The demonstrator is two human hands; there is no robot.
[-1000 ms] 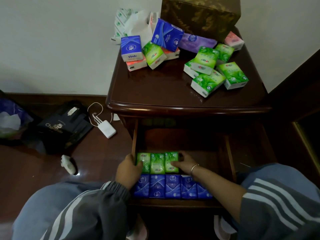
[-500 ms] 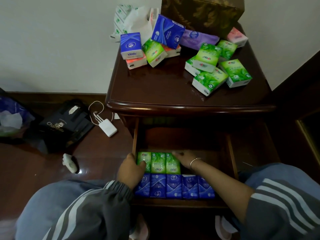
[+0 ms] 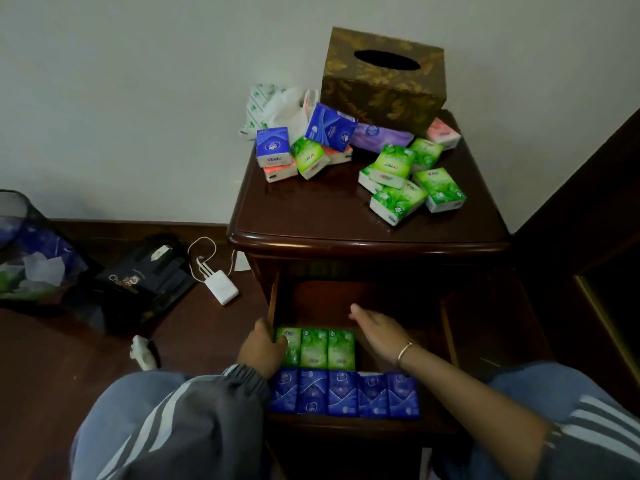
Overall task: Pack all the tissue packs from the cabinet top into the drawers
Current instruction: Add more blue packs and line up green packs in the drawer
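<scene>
While my right hand [image 3: 377, 332] hovers flat and empty over the drawer [image 3: 448, 334], my left hand [image 3: 261, 349] lies curled against the end of the green row [image 3: 327, 348]; if it grips, I cannot tell. Many tissue packs [image 3: 414, 183] wait on the cabinet top [image 3: 311, 209]. They look light and soft, with slippery wrap, so I would pinch one across its narrow sides.

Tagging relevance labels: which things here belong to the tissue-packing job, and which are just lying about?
Job: loose green packs, loose blue packs, cabinet top, drawer, packed green row, packed blue row, left hand, right hand.
Lying about: tissue box, white charger, black bag, bin.
</scene>
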